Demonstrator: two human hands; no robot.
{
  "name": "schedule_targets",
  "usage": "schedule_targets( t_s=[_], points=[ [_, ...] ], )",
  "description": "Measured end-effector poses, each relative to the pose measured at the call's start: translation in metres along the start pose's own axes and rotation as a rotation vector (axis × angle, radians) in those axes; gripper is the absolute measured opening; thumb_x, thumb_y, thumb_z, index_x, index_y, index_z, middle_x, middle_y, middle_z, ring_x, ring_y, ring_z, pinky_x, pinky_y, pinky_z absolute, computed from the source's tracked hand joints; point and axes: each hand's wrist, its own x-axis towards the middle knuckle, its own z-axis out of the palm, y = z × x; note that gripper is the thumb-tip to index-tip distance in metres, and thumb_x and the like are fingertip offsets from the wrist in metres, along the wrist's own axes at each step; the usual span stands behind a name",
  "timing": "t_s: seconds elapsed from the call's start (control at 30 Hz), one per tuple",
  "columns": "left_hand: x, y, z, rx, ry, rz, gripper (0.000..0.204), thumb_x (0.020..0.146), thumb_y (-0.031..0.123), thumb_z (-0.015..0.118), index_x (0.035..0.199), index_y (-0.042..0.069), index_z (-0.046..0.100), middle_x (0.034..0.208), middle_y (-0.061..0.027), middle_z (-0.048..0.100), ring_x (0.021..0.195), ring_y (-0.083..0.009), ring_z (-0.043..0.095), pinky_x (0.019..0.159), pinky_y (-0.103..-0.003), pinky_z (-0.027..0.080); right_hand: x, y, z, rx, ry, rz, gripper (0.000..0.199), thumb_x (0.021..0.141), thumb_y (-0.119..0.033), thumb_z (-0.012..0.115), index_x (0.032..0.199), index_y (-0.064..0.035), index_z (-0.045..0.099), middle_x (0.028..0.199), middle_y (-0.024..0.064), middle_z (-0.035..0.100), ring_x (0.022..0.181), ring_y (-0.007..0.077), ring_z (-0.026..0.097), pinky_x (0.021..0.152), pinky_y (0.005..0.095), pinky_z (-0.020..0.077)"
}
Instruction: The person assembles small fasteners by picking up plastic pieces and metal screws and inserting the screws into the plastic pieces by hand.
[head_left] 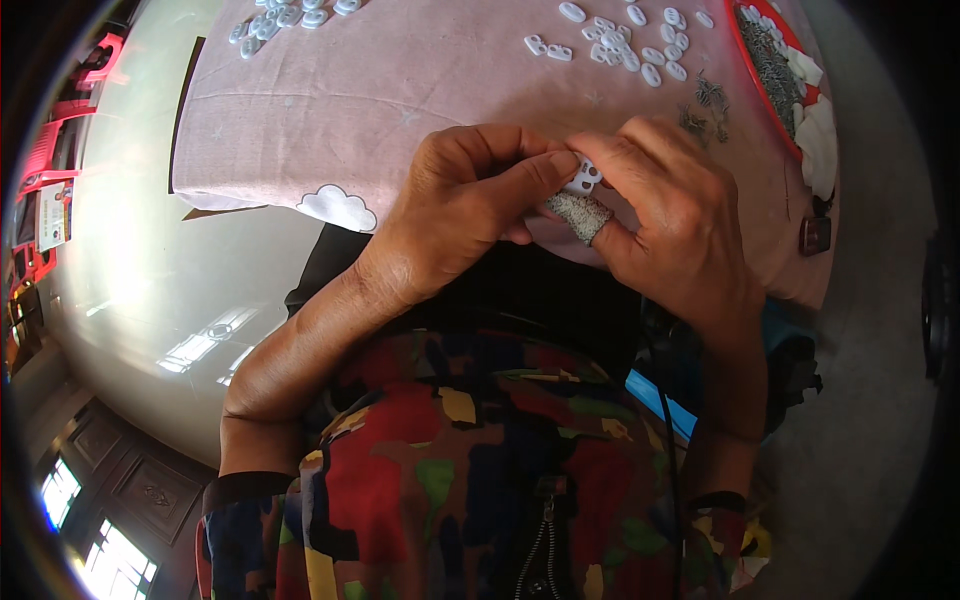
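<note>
Head view: the left hand (pixel 455 205) and right hand (pixel 668 215) meet above the near edge of the bench (pixel 400 100), which is covered in pink cloth. The fingers (pixel 545 172) of both pinch one small white plastic piece (pixel 585 178); a grey finger cover (pixel 580 214) sits just below. More white pieces (pixel 625 42) lie scattered farther back, beside a red tray (pixel 757 70).

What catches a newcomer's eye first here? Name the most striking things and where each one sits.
At the middle, both hands pinch a small white plastic piece over the pink cloth-covered table: left hand and right hand, one right finger wearing a grey knitted finger cover. Loose white oval plastic pieces lie scattered at the table's far side, and a red round tray of parts sits at the upper right.
</note>
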Motion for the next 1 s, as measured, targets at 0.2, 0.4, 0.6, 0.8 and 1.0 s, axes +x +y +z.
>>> schedule_targets(
  t_s=[0.2, 0.4, 0.6, 0.8, 1.0],
  points=[
    [-0.001, -0.003, -0.001, -0.001, 0.001, 0.013, 0.018, 0.094, 0.021, 0.063, 0.099, 0.004, 0.068, 0.086, -0.0003, 0.066, 0.072, -0.0049, 0.059, 0.060, -0.019, 0.048, 0.006, 0.000, -0.006, -0.036, -0.133, -0.001, 0.035, 0.063, -0.001, 0.073, 0.097, -0.0026, 0.064, 0.077, 0.0091, 0.056, 0.072, 0.0288, 0.059, 0.060, 0.0389, 0.0478],
    [-0.001, -0.005, -0.001, 0.045, -0.001, 0.036, 0.019, 0.094, 0.022, 0.064, 0.099, 0.005, 0.068, 0.084, -0.0005, 0.066, 0.070, -0.0050, 0.058, 0.061, -0.019, 0.048, 0.008, 0.003, -0.006, -0.027, -0.145, -0.043, 0.027, 0.068, -0.006, 0.075, 0.092, -0.0025, 0.062, 0.073, 0.0094, 0.055, 0.069, 0.0301, 0.058, 0.058, 0.0395, 0.0465],
    [-0.001, -0.006, 0.000, 0.068, 0.027, 0.040, 0.018, 0.094, 0.022, 0.064, 0.097, 0.004, 0.067, 0.084, -0.0004, 0.065, 0.069, -0.0053, 0.058, 0.060, -0.020, 0.047, 0.010, 0.005, -0.005, -0.043, -0.146, -0.075, 0.024, 0.070, -0.009, 0.076, 0.084, -0.0026, 0.057, 0.073, 0.0103, 0.055, 0.069, 0.0304, 0.058, 0.057, 0.0405, 0.0458],
    [-0.001, -0.005, -0.001, 0.069, 0.010, 0.028, 0.016, 0.094, 0.020, 0.064, 0.098, 0.004, 0.067, 0.084, -0.0004, 0.065, 0.070, -0.0051, 0.057, 0.060, -0.020, 0.047, 0.012, 0.006, -0.007, -0.073, -0.220, -0.079, 0.024, 0.070, -0.008, 0.075, 0.081, -0.0029, 0.054, 0.074, 0.0110, 0.055, 0.069, 0.0305, 0.058, 0.058, 0.0414, 0.0463],
    [-0.001, -0.006, -0.002, 0.033, -0.008, 0.020, 0.015, 0.093, 0.018, 0.064, 0.098, 0.005, 0.067, 0.088, -0.0003, 0.065, 0.073, -0.0051, 0.058, 0.061, -0.019, 0.048, 0.014, 0.006, -0.008, -0.040, -0.270, -0.092, 0.022, 0.071, -0.007, 0.073, 0.081, -0.0021, 0.054, 0.074, 0.0125, 0.056, 0.071, 0.0313, 0.059, 0.059, 0.0421, 0.0466]
  ],
)
